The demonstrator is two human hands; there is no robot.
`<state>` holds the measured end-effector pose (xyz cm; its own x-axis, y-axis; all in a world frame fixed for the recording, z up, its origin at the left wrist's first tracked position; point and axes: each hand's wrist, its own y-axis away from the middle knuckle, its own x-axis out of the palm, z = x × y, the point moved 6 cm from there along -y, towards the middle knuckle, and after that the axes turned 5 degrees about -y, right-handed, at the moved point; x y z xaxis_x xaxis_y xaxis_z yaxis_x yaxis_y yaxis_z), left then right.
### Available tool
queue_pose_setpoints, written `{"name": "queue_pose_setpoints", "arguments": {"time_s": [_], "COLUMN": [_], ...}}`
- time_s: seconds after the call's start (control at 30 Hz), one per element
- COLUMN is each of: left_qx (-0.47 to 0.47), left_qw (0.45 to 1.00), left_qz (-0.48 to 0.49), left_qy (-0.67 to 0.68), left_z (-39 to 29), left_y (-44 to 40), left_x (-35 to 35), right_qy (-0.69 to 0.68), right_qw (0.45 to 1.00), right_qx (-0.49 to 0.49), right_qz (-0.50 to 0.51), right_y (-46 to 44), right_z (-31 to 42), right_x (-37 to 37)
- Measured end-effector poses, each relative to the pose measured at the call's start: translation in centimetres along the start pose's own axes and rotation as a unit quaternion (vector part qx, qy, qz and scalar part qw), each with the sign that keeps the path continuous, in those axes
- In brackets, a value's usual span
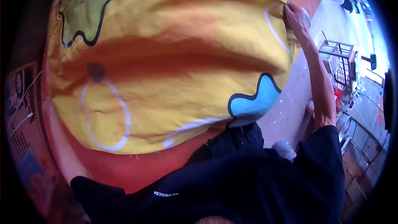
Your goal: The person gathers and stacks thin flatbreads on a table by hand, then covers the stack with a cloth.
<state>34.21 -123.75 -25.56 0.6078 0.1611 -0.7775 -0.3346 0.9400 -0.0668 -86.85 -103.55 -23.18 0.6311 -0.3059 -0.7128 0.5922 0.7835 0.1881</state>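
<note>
A large yellow printed cloth (199,95) with green and blue patches and pale loops lies over a red surface (124,174), a wide fold running across its middle. At the cloth's right edge, near the top, my right hand (297,18) has its fingers closed on the fabric. My left hand (48,107) is at the lower left edge of the cloth; its fingers are hidden there, so I cannot see what they do.
Beyond the right edge lies a pale floor (286,114), with a metal rack (338,60) and metal frames (365,137) standing on it. A cardboard box (25,120) with a white cable is at the left.
</note>
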Motion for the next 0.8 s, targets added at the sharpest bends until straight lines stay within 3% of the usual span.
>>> {"name": "queue_pose_setpoints", "arguments": {"time_s": [0.03, 0.07, 0.13, 0.17, 0.23, 0.3, 0.33, 0.37, 0.43, 0.5, 0.57, 0.63, 0.67, 0.7, 0.77, 0.8], "left_qx": [-0.061, -0.114, -0.075, -0.077, 0.038, 0.028, -0.047, -0.054, -0.041, -0.073, -0.161, -0.245, -0.227, -0.248, -0.21, -0.191], "left_qw": [0.986, 0.913, 0.831, 0.832, 0.876, 0.923, 0.862, 0.862, 0.729, 0.693, 0.661, 0.633, 0.633, 0.669, 0.755, 0.771], "left_qz": [0.002, 0.132, 0.159, 0.166, 0.051, -0.019, 0.088, 0.083, 0.167, 0.134, 0.161, 0.034, -0.014, -0.015, 0.074, 0.113], "left_qy": [0.156, 0.368, 0.528, 0.523, 0.478, 0.382, 0.497, 0.497, 0.663, 0.704, 0.715, 0.734, 0.739, 0.701, 0.617, 0.597], "left_z": [-3.4, -4.9, -8.2, -9.6, -10.5, -6.8, -7.9, -7.5, -8.4, -8.9, -10.1, -7.5, -5.7, -4.5, -4.2, -5.7], "left_y": [6.8, 10.3, 17.7, 21.8, 27.9, 31.1, 33.8, 34.7, 37.0, 37.9, 39.4, 40.8, 40.7, 40.9, 40.1, 40.1], "left_x": [-3.4, -3.3, -7.6, -9.3, -11.1, -4.9, -6.0, -5.7, -3.8, -3.5, -7.0, -13.3, -14.0, -14.4, -6.2, -1.9], "right_qy": [-0.009, -0.007, -0.06, -0.017, 0.042, 0.147, 0.158, 0.169, 0.186, 0.199, 0.205, 0.172, 0.192, 0.211, 0.247, 0.255], "right_qw": [1.0, 1.0, 0.994, 0.996, 0.988, 0.927, 0.914, 0.898, 0.903, 0.899, 0.894, 0.898, 0.889, 0.879, 0.874, 0.873], "right_qx": [-0.015, -0.009, -0.088, -0.088, -0.151, -0.344, -0.37, -0.401, -0.368, -0.367, -0.377, -0.39, -0.401, -0.412, -0.392, -0.382], "right_qz": [0.02, 0.026, -0.006, 0.001, -0.005, 0.02, 0.047, 0.065, 0.121, 0.132, 0.13, 0.112, 0.113, 0.113, 0.15, 0.163], "right_y": [-0.1, 0.7, 3.6, 6.3, 11.3, 17.1, 19.5, 21.3, 23.5, 24.5, 24.8, 25.6, 26.2, 27.0, 28.2, 28.2], "right_z": [-0.9, -1.3, 0.2, 1.3, 2.2, 5.0, 5.6, 6.2, 4.9, 3.0, 3.0, 4.3, 4.1, 3.2, 1.4, 1.8], "right_x": [0.6, 0.4, -2.3, -3.3, -3.7, -2.9, -1.9, -0.6, 2.4, 4.9, 4.4, 2.7, 2.8, 3.3, 5.0, 5.0]}}
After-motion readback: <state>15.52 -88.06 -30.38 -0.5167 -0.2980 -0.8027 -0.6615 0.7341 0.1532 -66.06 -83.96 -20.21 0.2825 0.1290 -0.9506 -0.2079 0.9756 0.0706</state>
